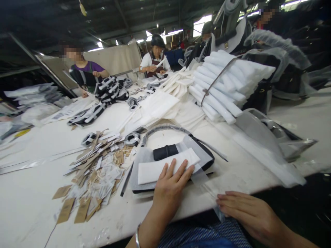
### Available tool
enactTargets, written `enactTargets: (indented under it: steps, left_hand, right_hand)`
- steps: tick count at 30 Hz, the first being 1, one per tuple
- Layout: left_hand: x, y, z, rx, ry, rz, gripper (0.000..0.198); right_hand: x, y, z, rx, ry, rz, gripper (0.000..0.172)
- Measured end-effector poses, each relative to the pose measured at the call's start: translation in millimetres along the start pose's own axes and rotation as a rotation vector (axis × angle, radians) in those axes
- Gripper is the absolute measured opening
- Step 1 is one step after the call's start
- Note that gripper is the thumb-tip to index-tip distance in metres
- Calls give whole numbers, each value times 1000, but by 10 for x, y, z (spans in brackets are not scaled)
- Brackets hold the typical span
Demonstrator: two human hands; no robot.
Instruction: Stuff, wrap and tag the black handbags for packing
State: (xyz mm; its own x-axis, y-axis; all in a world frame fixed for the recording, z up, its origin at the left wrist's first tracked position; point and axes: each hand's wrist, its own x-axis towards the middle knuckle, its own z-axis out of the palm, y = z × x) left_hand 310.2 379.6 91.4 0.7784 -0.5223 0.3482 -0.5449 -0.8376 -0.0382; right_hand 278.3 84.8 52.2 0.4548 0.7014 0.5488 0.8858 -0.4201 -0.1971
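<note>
A black handbag (208,156) lies on the table in front of me, its wrapped handle (168,127) arched away from me. White translucent sheeting covers much of its face, and a black flap strap (165,152) shows above. Across the bag lies a folded white foam sheet (150,172). My left hand (172,182) rests flat on that sheet, fingers spread. At the table's front edge is my right hand (245,210), fingers pressed together on a clear plastic strip (200,177) running from the bag's right side. Its thumb is hidden.
Left of the bag lies a heap of brown and white hang tags (100,172) with strings. Wrapped coiled straps (132,138) sit behind it. A tied bundle of white foam (219,82) stands back right, near grey plastic-covered pieces (269,131). Co-workers (155,60) are across the table.
</note>
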Motion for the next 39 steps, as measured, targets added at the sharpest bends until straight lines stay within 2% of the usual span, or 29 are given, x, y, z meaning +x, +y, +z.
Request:
enactTargets:
  steps: [2, 4, 7, 9, 10, 13, 15, 17, 19, 24, 29, 34, 39]
  left_hand:
    - [-1, 3, 7, -2, 6, -1, 74]
    - [-1, 5, 8, 0, 8, -3, 75]
    - [2, 5, -1, 11, 8, 8, 72]
    - [6, 3, -4, 27, 21, 21, 69]
    - [7, 2, -1, 38, 34, 29, 67]
    - [9, -2, 33, 72, 85, 44, 58]
    - [9, -5, 67, 82, 123, 50, 52]
    - [10, -5, 93, 78, 151, 51, 48]
    - [11, -3, 106, 67, 167, 45, 45]
    - [7, 0, 108, 35, 188, 37, 42]
    - [-9, -11, 128, 27, 176, 56, 45]
    - [-23, -33, 109, 24, 131, 92, 56]
    - [-35, -42, 96, 23, 104, 121, 61]
  right_hand:
    - [0, -52, -70, -8, -30, -36, 34]
    - [142, -93, -179, 31, -83, -72, 30]
    - [610, -31, -370, 88, -72, -90, 27]
    - [1025, 121, -426, 27, 57, -20, 31]
    - [1236, 223, -412, 4, 71, 18, 33]
    - [1767, 559, -226, -62, -116, 48, 39]
    - [1966, 737, -55, -104, -310, 62, 45]
    - [2027, 838, 79, -138, -470, 87, 47]
    - [1998, 866, 151, -182, -536, 122, 45]
    - [1932, 798, 177, -313, -510, 182, 36]
    - [1965, 854, 128, -200, -571, 240, 34]
    - [1894, 1004, 47, -114, -613, 214, 37]
    - [1916, 1083, 59, -59, -584, 158, 35]
